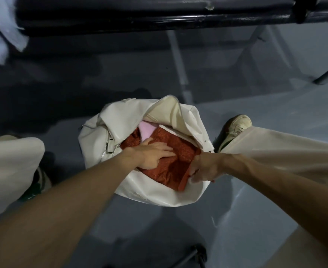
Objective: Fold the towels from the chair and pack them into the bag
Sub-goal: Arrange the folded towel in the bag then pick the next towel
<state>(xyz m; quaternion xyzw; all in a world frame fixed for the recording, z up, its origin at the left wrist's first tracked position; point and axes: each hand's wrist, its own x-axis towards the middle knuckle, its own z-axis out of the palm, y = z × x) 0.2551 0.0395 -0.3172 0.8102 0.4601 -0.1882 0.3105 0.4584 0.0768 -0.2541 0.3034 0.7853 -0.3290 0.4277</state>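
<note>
Bag [120, 120] sits on the grey floor [256, 113] just in front of you, unzipped, with its mouth facing up at you and the long opening running from your side to the far end. A rust-red towel [180, 151] lies bunched on top inside and fills most of the opening, and a pink towel [146, 130] shows just beyond it. Your left hand [155, 154] presses flat on the red towel with straight fingers. Your right hand [203, 169] curls round the bag's near right rim, beside the towel's edge.
</note>
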